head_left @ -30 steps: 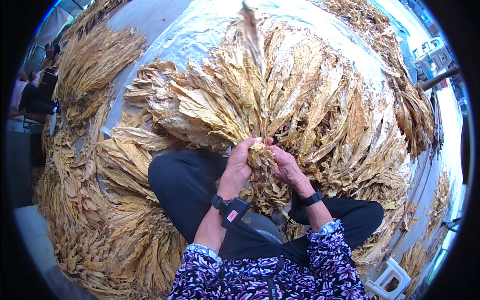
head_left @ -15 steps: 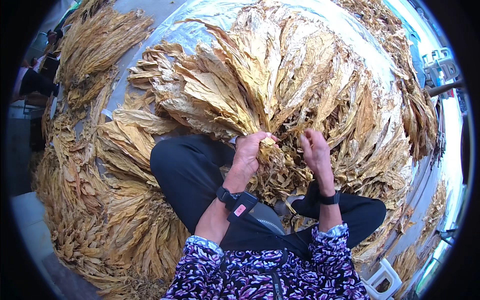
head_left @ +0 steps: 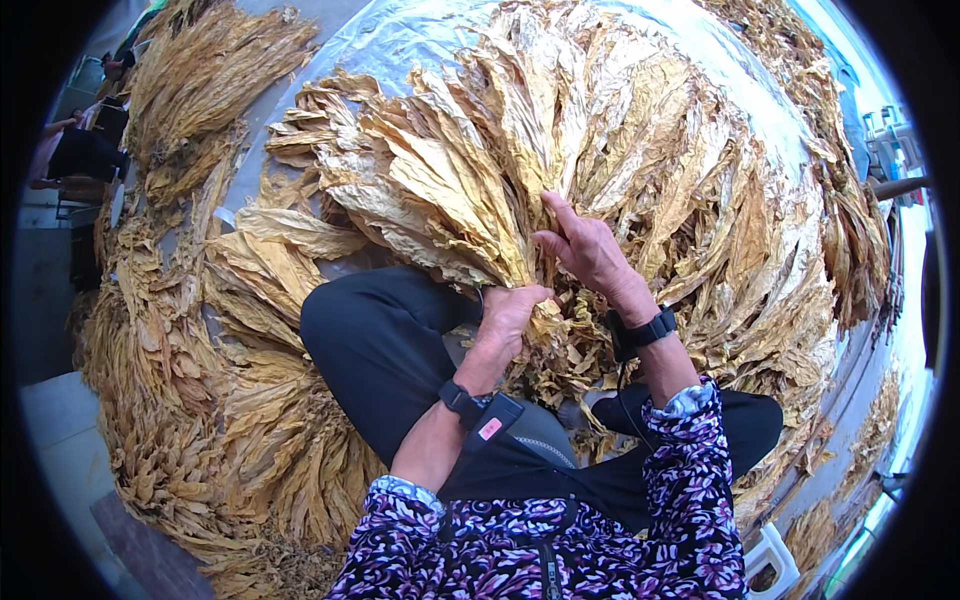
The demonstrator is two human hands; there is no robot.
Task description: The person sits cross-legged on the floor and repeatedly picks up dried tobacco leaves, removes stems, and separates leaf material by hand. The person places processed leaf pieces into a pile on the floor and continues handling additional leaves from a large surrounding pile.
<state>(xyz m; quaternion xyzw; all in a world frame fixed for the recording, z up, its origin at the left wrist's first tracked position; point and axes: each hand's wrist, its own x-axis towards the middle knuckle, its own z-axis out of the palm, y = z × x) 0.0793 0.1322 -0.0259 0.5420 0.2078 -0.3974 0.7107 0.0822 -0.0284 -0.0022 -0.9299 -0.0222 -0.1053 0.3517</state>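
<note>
My left hand [head_left: 508, 318] is closed round the stem ends of a bundle of dried tobacco leaves [head_left: 440, 190], which fans out up and to the left. My right hand [head_left: 594, 258] is just right of the bundle, over the leaves, with thumb and forefinger apart. Nothing shows in its grasp, though its palm side is partly hidden. A wide heap of yellow-brown tobacco leaves [head_left: 700, 190] spreads beyond and to the right. Below my hands lie crumpled leaf ends [head_left: 570, 345].
More leaves are piled on my left [head_left: 250, 430] and at the far left [head_left: 215, 70]. Clear plastic sheeting [head_left: 400, 40] lies under the heap. A white plastic stool [head_left: 775, 560] stands at the lower right. Another person [head_left: 85, 150] is at the left edge.
My right hand has moved up and left from the stem ends toward the leaf blades, and its fingers have spread. My left hand keeps its hold, slightly lower.
</note>
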